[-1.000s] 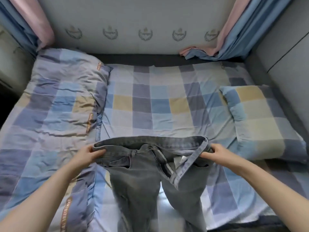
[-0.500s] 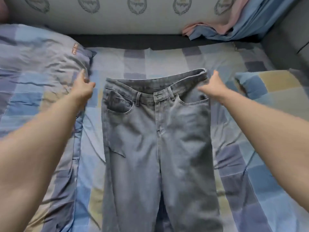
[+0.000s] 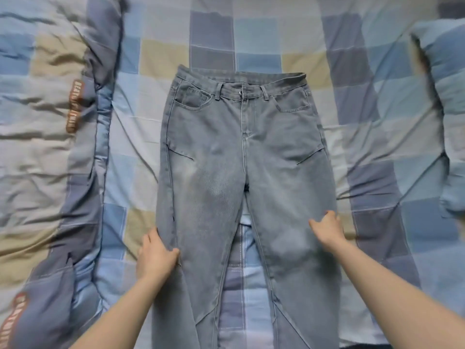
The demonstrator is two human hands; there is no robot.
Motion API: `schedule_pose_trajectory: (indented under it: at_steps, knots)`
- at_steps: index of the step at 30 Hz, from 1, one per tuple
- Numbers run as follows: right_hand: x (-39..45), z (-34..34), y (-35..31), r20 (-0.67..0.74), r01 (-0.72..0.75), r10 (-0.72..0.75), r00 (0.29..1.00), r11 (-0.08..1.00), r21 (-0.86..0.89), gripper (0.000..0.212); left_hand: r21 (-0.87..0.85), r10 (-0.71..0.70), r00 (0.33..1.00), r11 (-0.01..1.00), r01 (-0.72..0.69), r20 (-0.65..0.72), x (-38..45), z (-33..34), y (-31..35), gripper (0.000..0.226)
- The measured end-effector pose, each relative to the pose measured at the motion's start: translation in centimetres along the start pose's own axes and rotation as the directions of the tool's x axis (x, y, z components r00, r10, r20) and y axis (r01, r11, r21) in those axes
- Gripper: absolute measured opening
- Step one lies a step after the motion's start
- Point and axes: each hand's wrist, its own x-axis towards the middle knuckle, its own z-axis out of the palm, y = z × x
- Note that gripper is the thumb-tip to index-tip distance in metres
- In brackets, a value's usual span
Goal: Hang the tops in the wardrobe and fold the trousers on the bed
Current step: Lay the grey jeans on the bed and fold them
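The jeans (image 3: 241,152) lie flat, front up, on the checked bed (image 3: 289,46), hems cut off below. The left hand (image 3: 156,255) pinches the outer seam; the right hand (image 3: 327,230) grips the other leg's edge, fingertips blurred.

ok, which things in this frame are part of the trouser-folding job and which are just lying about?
In the job:
jeans, spread flat, front up, on the bed sheet
left hand, gripping the outer edge of one leg
right hand, pinching the outer edge of the other leg

Just lying about:
folded quilt at the left
pillow at the right
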Motion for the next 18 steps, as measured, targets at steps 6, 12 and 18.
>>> schedule_pose_trajectory:
  at_steps: [6,12,18]
  knots:
    - [-9.2,6.7,4.7,0.013,0.462,-0.462,0.887,0.887,0.026,0.012,0.071,-0.057,0.995,0.996,0.063,-0.078,-5.4,3.9,-3.1,0.09]
    - [-17.1,14.0,3.9,0.483,0.448,-0.465,0.742,0.88,0.16,0.019,0.07,-0.126,0.992,0.989,0.127,-0.021,-9.3,5.6,-6.8,0.104]
    - [-22.8,19.5,5.9,0.719,0.54,-0.372,0.587,0.841,-0.006,0.055,-0.012,-0.108,0.992,0.994,0.109,0.062,-13.0,6.9,-10.9,0.091]
